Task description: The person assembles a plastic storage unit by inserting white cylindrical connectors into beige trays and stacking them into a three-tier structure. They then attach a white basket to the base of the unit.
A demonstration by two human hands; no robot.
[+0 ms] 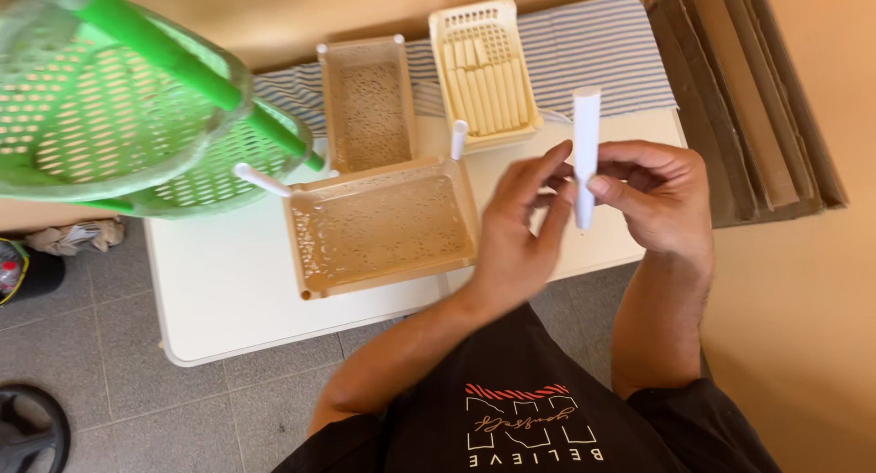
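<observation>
A: What's in hand?

B: One white tube (585, 154), upright, above the right part of the white table (228, 291). Right hand (659, 197) is closed around its lower half, thumb and fingers pinching it. Left hand (516, 231) has fingers loosely extended, fingertips touching the tube's lower end, not wrapped round it.

A: Other tubes?

B: Two more white ones standing in corners of the near tan tray (379, 227): one at its far left corner (261, 180), tilted, one at its far right corner (459, 139), roughly upright. So three white tubes in all.

A: Trays?

B: Three perforated ones. Near tan tray, just left of the left hand. A second tan tray (367, 103) beyond it, looks empty. A cream tray (484, 72) far right of that, holding a row of cream sticks (485, 94) laid side by side; too many and too close to count reliably.

A: Anything else?

B: Two green mesh baskets (119, 117) stacked at far left, overhanging the table edge, close to the camera. Striped cloth (593, 53) under the far trays.

A: Surface, room?

B: White table, rounded corners. Grey tiled floor (109, 363) below. Tan wall (803, 281) on the right, with flat brown cardboard sheets (748, 99) leaning there. Crumpled rag (73, 236) on the floor at left.
</observation>
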